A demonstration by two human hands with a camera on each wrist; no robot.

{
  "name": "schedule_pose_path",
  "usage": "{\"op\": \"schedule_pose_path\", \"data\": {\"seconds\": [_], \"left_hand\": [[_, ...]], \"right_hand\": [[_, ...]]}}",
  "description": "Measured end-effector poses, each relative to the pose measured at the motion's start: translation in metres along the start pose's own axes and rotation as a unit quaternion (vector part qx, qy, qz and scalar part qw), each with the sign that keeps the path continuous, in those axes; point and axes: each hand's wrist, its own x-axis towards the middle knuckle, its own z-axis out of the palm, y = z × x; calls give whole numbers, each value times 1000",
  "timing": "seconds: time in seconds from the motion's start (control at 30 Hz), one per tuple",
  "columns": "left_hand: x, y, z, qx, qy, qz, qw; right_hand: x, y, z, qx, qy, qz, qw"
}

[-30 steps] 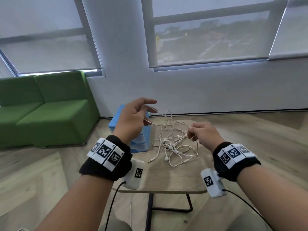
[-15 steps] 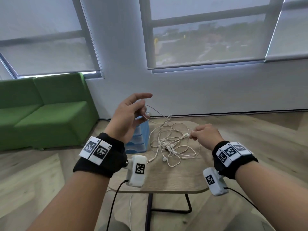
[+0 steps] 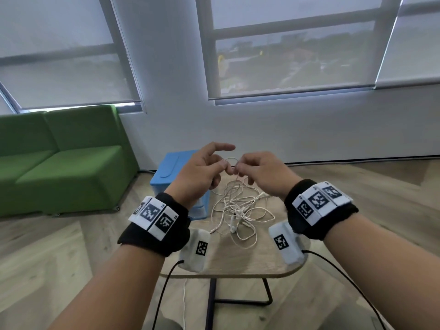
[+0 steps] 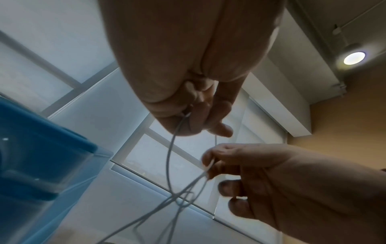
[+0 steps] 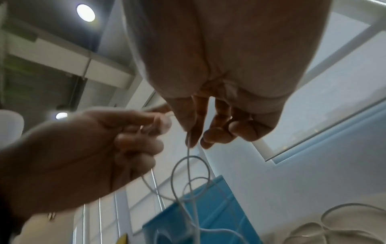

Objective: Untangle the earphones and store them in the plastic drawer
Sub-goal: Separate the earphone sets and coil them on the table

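Head view: left hand (image 3: 202, 172) and right hand (image 3: 259, 175) raised together, each pinching the tangled white earphone cord (image 3: 238, 210) above the round wooden table (image 3: 238, 265); blue plastic drawer (image 3: 173, 170) far left.
Left wrist view: thumb and fingers (image 4: 196, 122) pinch cord.
Right wrist view: fingertips (image 5: 193, 138) pinch cord, loops hanging.

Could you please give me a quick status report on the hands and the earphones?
Left hand and right hand both pinch the earphones cord above the table. Bulk tangled on tabletop. Plastic drawer beside, nothing blocking.

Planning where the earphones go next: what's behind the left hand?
The blue plastic drawer stands behind the left hand, which covers its right part; its drawer fronts are mostly hidden.
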Motion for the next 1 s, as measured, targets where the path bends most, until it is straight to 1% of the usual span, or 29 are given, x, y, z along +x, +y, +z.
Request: {"op": "schedule_pose_path", "data": {"seconds": [0.03,0.1,0.13,0.17,0.27,0.4,0.57,0.63,0.7,0.77,0.87,0.93,1.0], "left_hand": [[0,-4,-2,5,1,-3,1000],[-2,-15,-4,16,1,-12,1000],[-3,-21,-4,23,2,-19,1000],[-4,-27,-4,29,1,-28,999],[-7,-43,-3,39,-3,-54,998],[-8,-56,-2,53,4,-64,997],[-8,-70,-4,55,18,-72,996],[-10,-76,-6,45,25,-74,996],[-13,-81,-9,40,32,-83,995],[-17,-84,-11,45,38,-99,993],[-19,-89,-13,59,51,-132,988],[-19,-87,-14,40,54,-153,986],[-19,-79,-14,25,57,-151,987]], "right_hand": [[0,-3,-2,67,18,5,998],[1,-10,-7,207,49,5,977],[0,-15,-10,243,70,-3,967],[1,-19,-13,257,91,-19,962],[0,-29,-22,238,141,-70,958],[-2,-33,-25,158,192,-138,959],[-3,-40,-29,78,262,-224,935],[-4,-44,-34,57,274,-249,927],[-1,-43,-40,85,260,-250,929],[2,-39,-45,127,238,-235,934],[2,-29,-46,162,236,-203,936],[1,-20,-45,191,233,-171,938],[0,-9,-42,203,219,-132,945]]}}
